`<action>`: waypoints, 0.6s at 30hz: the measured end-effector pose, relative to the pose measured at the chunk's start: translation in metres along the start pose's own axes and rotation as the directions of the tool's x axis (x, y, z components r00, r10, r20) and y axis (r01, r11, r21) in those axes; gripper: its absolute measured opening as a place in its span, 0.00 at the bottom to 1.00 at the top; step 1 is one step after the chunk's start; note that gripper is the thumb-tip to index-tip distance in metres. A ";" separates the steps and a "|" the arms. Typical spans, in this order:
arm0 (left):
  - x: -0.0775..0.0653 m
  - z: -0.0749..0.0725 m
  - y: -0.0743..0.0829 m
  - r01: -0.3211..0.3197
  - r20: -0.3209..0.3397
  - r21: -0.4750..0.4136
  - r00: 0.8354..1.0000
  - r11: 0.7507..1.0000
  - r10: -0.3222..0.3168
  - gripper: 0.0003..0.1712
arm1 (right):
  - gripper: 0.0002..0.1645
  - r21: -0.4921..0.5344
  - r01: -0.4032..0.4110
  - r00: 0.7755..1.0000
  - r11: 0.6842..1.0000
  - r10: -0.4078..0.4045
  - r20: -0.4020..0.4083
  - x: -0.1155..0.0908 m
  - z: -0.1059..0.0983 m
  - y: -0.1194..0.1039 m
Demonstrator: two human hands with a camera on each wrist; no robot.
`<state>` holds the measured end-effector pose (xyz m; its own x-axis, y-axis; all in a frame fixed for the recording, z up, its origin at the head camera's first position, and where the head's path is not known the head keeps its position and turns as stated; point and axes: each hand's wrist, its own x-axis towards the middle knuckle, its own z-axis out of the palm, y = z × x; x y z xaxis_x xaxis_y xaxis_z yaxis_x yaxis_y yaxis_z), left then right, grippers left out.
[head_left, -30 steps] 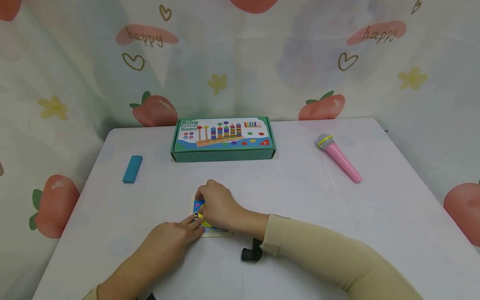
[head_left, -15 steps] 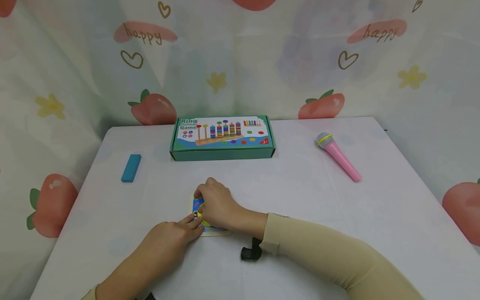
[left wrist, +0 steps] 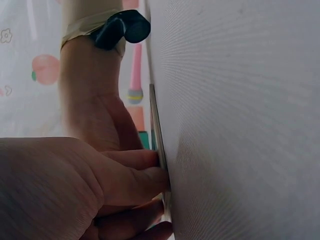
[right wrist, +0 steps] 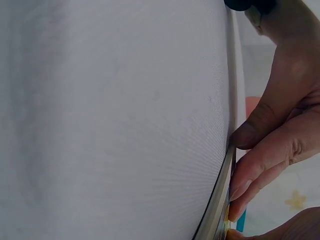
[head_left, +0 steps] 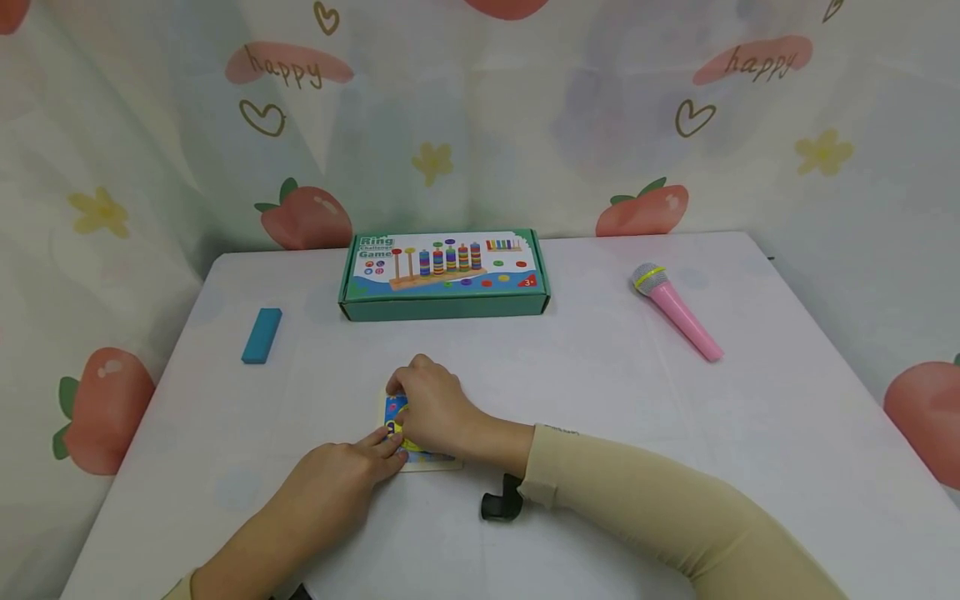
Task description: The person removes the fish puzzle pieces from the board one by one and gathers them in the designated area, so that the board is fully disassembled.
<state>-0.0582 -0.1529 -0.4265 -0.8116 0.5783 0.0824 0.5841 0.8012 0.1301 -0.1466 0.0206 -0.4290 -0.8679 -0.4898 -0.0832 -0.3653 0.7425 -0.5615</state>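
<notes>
A small flat board with a cream border and a blue and yellow printed picture lies on the white table. My left hand reaches in from the near left, its fingers extended onto the board's left part. In the right wrist view its thumb touches the edge of the board. My right hand arches over the board from the right with bent fingers, one fingertip at the far left corner. It covers much of the picture, and I cannot tell whether it pinches a piece there.
A green Ring Challenge Game box stands behind the hands. A blue block lies at the left, a pink toy microphone at the right. A black wrist camera hangs under the right sleeve.
The whole head view shifts very slightly upward. Both hands keep their places on the board.
</notes>
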 end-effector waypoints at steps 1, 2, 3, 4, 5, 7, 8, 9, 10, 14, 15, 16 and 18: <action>0.000 0.000 0.000 -0.002 -0.002 0.001 1.000 1.000 0.002 0.23 | 0.18 -0.001 -0.001 1.000 1.000 0.001 -0.001 0.000 0.000 0.000; 0.000 0.001 0.000 -0.003 -0.004 0.002 1.000 1.000 0.003 0.23 | 0.18 0.000 -0.002 1.000 1.000 0.002 -0.001 0.000 0.000 0.000; 0.000 0.001 0.000 -0.003 -0.004 0.003 1.000 1.000 0.003 0.23 | 0.18 -0.001 -0.003 1.000 1.000 0.003 -0.001 0.000 0.000 0.000; 0.000 0.001 0.000 -0.004 -0.007 0.003 1.000 1.000 0.004 0.23 | 0.18 0.000 -0.004 1.000 1.000 0.004 -0.001 0.000 0.000 0.000; 0.000 0.001 0.000 -0.006 -0.008 0.002 1.000 1.000 0.006 0.23 | 0.18 -0.001 -0.004 1.000 1.000 0.004 -0.001 0.001 0.000 -0.001; 0.000 0.001 0.000 -0.008 -0.009 0.004 1.000 1.000 0.008 0.23 | 0.17 -0.002 -0.005 1.000 1.000 0.005 0.002 0.001 0.000 -0.001; 0.000 0.001 0.000 -0.008 -0.010 0.004 1.000 1.000 0.008 0.23 | 0.17 -0.002 -0.005 1.000 1.000 0.005 0.004 0.001 0.000 -0.001; 0.000 0.001 0.000 -0.008 -0.011 0.003 1.000 1.000 0.008 0.23 | 0.18 -0.003 -0.006 1.000 1.000 0.006 0.006 0.001 0.000 -0.001; 0.000 0.001 -0.001 -0.008 -0.010 0.002 1.000 1.000 0.008 0.23 | 0.18 -0.003 -0.008 1.000 1.000 0.008 0.007 0.001 0.000 -0.001; 0.000 0.000 0.000 0.002 0.001 -0.005 1.000 1.000 -0.002 0.24 | 0.19 -0.003 -0.024 1.000 1.000 0.024 0.014 0.001 -0.001 -0.003; 0.000 0.001 0.000 0.002 0.001 -0.006 1.000 1.000 -0.002 0.24 | 0.19 -0.006 -0.029 0.999 1.000 0.029 0.016 0.002 -0.001 -0.003; 0.001 0.001 0.000 0.001 0.003 -0.005 1.000 1.000 -0.001 0.24 | 0.20 -0.007 -0.035 0.999 0.999 0.035 0.020 0.002 -0.001 -0.003; 0.000 0.001 0.000 -0.005 -0.001 -0.005 1.000 1.000 0.005 0.24 | 0.20 -0.010 -0.044 0.999 0.999 0.044 0.027 0.003 -0.001 -0.004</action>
<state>-0.0589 -0.1528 -0.4274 -0.8090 0.5819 0.0838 0.5877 0.7977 0.1348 -0.1482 0.0173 -0.4261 -0.8738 -0.4687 -0.1296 -0.3302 0.7676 -0.5493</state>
